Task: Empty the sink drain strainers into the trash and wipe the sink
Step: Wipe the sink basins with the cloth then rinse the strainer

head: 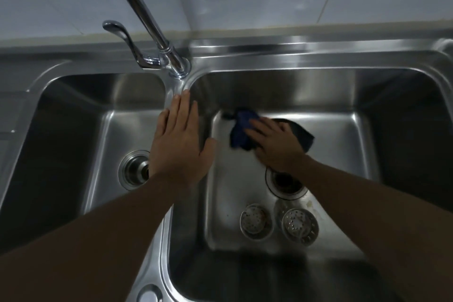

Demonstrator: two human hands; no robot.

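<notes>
Grey tiles back a steel double sink (318, 61). Wiping looks to be the step in hand: the right hand (277, 147) presses a dark blue cloth (241, 130) onto the right basin's floor, fingers spread flat. The left hand (180, 144) rests flat on the divider, fingers straight. Two strainers (256, 222) lie at that basin's front, out of their drains. Next, the cloth probably needs sweeping around them.

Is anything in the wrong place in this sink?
Yes. The left strainer and right strainer lie loose on the right basin floor, not in the drains. The right drain gapes open.
</notes>
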